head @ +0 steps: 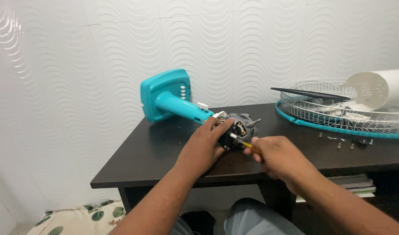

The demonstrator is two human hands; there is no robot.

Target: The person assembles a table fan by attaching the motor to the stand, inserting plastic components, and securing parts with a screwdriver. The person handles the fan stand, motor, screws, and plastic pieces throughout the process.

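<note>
A teal fan stand (171, 98) lies on its side on the dark table (156, 152), its base against the wall. A bare grey fan motor (239, 126) sits at the end of its neck. My left hand (206, 146) grips the motor from the left side. My right hand (278, 157) holds a yellow-handled screwdriver (244, 142), whose tip points into the motor's black rear part.
A white wire fan grille with a teal rim (339, 115) lies at the table's right, holding a white motor cover (378, 89) and a dark blade. Several loose screws (339, 141) lie beside it. Books sit on a shelf under the table; a leaf-patterned cushion (82, 217) is on the floor.
</note>
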